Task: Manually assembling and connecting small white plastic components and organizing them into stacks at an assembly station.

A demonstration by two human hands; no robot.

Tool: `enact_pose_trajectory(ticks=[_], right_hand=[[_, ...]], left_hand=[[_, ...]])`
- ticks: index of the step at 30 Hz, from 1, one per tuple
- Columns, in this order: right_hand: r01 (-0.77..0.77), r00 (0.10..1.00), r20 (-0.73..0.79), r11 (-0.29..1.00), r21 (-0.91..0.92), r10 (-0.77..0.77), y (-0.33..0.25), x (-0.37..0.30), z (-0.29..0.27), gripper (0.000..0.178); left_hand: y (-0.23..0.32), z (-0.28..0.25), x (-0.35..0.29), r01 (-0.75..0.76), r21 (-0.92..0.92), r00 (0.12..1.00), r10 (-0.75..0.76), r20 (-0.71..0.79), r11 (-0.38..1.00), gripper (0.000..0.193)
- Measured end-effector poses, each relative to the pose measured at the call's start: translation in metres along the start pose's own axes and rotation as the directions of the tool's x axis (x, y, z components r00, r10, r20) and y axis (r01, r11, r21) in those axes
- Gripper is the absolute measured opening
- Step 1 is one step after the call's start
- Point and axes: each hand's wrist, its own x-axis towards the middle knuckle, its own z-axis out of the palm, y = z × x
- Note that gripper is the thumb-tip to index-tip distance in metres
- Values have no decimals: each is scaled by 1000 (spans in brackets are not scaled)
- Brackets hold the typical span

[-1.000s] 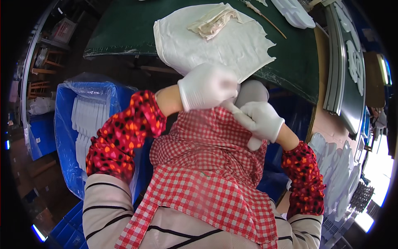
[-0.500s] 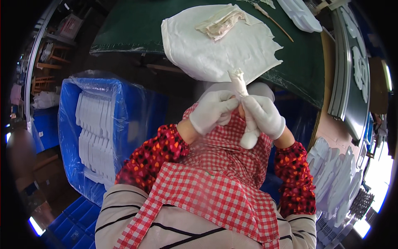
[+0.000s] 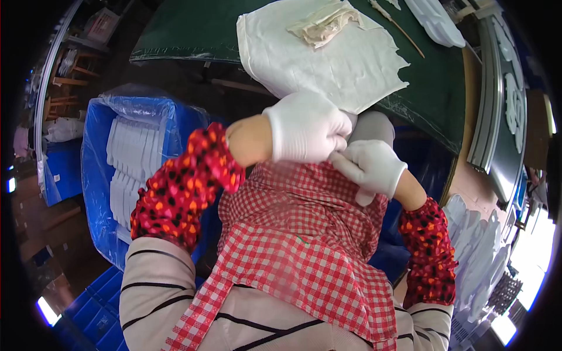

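Note:
Both hands wear white gloves and meet above my lap. My left hand (image 3: 307,130) is closed, fingers curled in and knuckles up; what it grips is hidden. Just right of it and touching or nearly so, my right hand (image 3: 372,168) is closed, thumb and fingers pinched toward the left. Below its palm shows the rounded end of a white cloth-wrapped piece (image 3: 365,198); the rest is covered by the hands. Beyond them a white cloth sheet (image 3: 316,64) with a ragged right edge hangs over the table's near edge, carrying a crumpled cream cloth (image 3: 325,26).
The green table (image 3: 181,38) stands ahead, with a thin stick (image 3: 404,34) and white moulded parts (image 3: 436,22) at its far right. On the left is a plastic-lined blue crate (image 3: 99,193) of white pieces. White panels (image 3: 477,251) stand at right.
My left hand has swung up and forward, turning its knuckles upward. The right hand has shifted slightly lower. The wrapped piece, largely visible before, is now mostly behind my hands.

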Motion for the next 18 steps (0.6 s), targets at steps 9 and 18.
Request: enact_pose_trajectory(ticks=[9, 18], right_hand=[[-204, 944, -101, 798, 567, 314, 1, 12, 8, 36], [87, 973, -224, 803, 590, 59, -8, 6, 14, 28]], left_hand=[[-6, 63, -36, 138, -270, 789, -271, -552, 953, 14], [-29, 74, -32, 18, -994, 906, -422, -28, 106, 16]])
